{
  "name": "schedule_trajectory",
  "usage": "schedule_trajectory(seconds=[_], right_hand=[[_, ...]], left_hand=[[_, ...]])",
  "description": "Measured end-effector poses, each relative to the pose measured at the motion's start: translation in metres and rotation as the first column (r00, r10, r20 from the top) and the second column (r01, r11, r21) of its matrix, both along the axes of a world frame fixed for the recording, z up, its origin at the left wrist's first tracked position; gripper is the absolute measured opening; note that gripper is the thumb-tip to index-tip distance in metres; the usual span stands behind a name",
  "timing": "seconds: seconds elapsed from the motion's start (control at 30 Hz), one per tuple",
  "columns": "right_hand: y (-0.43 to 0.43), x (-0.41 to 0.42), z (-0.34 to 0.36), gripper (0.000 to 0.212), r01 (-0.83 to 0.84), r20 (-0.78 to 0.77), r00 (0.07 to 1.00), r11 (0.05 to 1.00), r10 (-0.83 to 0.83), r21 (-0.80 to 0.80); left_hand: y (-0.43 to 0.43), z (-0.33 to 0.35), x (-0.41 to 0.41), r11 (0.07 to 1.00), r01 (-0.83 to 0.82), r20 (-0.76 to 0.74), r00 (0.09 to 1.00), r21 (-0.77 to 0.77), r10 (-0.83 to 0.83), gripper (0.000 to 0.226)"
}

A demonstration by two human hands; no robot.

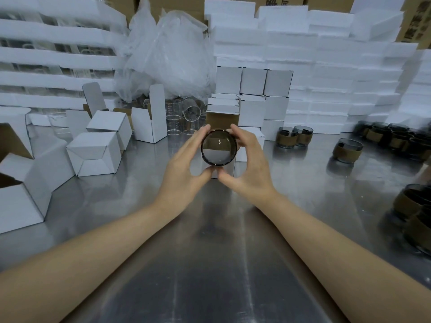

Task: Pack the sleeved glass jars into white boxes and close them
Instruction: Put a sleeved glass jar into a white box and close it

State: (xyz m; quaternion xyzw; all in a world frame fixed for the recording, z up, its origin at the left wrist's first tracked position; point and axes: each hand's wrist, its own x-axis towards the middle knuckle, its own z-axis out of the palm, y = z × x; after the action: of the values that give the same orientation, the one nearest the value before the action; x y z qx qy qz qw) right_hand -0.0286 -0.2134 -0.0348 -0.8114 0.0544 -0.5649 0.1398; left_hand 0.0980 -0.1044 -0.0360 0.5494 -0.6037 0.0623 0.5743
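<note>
- Glass, smoked, one item: glass jar [218,149], seen in the head view at the centre of the scene. It is held clear of the steel table [210,252], with a round end turned toward the camera.
- Left hand [184,169] and right hand [248,169]: both are curled round the jar from opposite sides. Fingers [202,134] are laid over the far upper rim and the thumbs meet under the near lower edge. The grip is shared evenly, and neither hand is nearer.
- White box [225,170]: it is stood directly behind and below the jar, touching or just beside the thumbs. Its brown-lined lid flap [222,121] is raised on the far side. It cannot be told whether the jar has entered the box mouth.
- Governing relation (judged): the jar's long axis is pointed near-to-far, roughly along the line of sight. The box opening is judged to lie just beyond and beneath the fingers, so the jar is to be lined up with that opening and slid in before the flap is folded.
- Spare sleeved jars [287,137]: stocked at right, well apart from the hands.
- Open boxes [93,155]: stocked at left.
- Closed boxes [254,82]: stacked at far centre.
- Clear beakers [184,115], plastic bags [168,54] and foam sheets [326,66]: stored at the far side.
</note>
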Motion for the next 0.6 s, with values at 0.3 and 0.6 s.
schedule_trajectory(seconds=[0.3,0.6], right_hand=[[-0.0043,0.0035,-0.0021,0.082,-0.041,0.014,0.999,0.999,0.041,0.005],[0.0018,-0.0018,-0.0005,0.063,-0.140,0.027,0.990,0.969,0.137,0.201]], left_hand=[[0.0007,0.0001,0.0015,1.000,0.014,-0.025,1.000,-0.006,-0.014,0.081],[0.0049,0.0024,-0.0006,0.998,0.059,-0.054,0.997,-0.020,-0.060,0.067]])
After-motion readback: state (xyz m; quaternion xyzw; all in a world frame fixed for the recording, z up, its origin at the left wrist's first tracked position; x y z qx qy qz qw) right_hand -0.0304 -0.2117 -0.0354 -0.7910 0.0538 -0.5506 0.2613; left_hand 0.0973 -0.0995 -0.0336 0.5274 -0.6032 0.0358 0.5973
